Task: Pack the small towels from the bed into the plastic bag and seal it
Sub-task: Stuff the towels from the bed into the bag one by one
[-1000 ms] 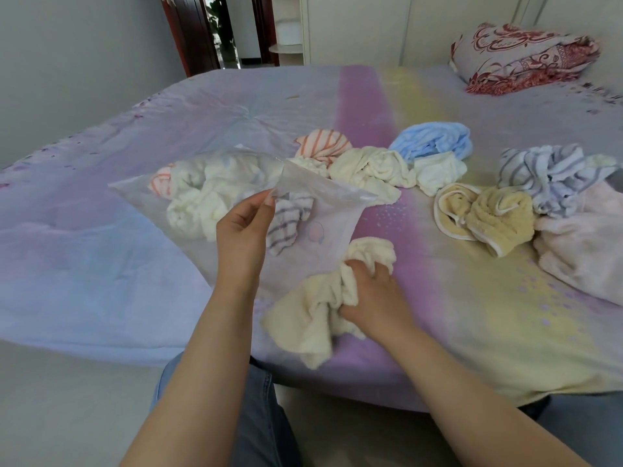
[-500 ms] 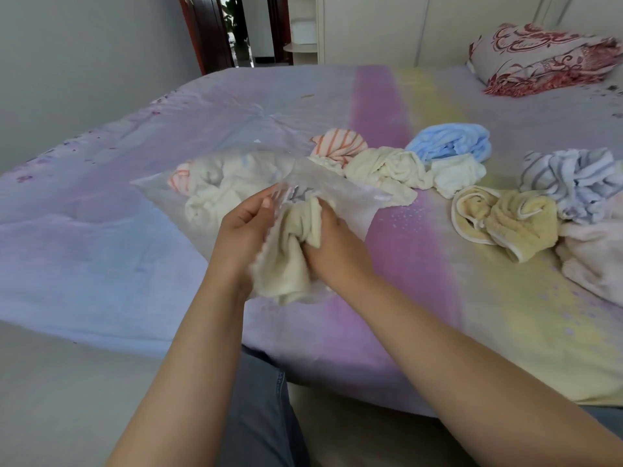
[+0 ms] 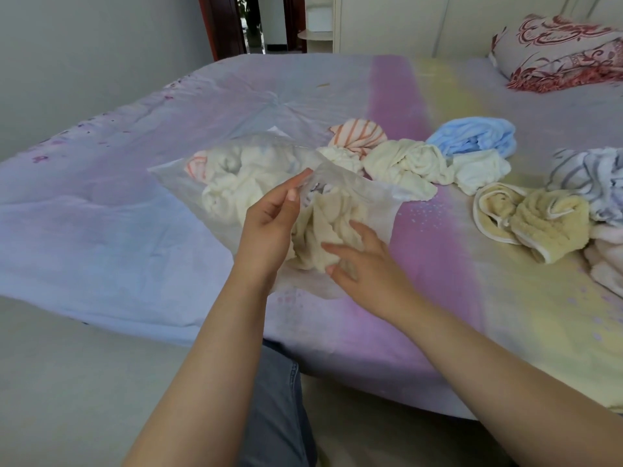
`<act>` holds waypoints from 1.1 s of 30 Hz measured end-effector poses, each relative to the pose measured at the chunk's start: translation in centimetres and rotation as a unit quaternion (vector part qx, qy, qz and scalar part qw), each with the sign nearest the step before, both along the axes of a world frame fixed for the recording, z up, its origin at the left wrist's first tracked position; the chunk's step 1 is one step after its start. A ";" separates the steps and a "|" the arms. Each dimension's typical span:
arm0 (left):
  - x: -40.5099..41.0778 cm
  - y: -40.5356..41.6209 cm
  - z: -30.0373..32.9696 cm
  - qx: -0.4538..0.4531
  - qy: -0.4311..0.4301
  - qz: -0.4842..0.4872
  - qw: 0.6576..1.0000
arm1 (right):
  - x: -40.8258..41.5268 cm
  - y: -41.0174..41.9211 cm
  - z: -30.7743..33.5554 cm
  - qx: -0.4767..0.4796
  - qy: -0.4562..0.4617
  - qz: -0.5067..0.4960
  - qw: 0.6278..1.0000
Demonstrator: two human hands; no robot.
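Plastic bag [image 3: 371, 203]: see-through, lying on the bed [image 3: 135, 203], mouth facing the person, already stuffed with pale towels
Left hand [image 3: 269, 227]: pinching the upper lip of the mouth, holding it up
Right hand [image 3: 362, 261]: fingers spread, pressing on the cream towel [image 3: 323, 230], not clenched round it
Cream towel: bunched, half in the mouth, right in front of the right hand, so that hand's nearer
Loose towels [image 3: 404, 163]: well off to the right of the bag, still to pack
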State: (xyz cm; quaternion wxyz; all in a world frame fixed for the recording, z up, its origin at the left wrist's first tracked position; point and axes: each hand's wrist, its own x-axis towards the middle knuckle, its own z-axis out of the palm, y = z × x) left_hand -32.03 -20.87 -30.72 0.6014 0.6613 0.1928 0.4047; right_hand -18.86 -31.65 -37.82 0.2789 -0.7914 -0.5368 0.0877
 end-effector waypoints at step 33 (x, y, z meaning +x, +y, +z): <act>4.9 -2.1 -0.3 0.091 0.087 0.079 0.989 | 19.1 -7.5 -2.7 -0.130 -0.092 -0.424 0.891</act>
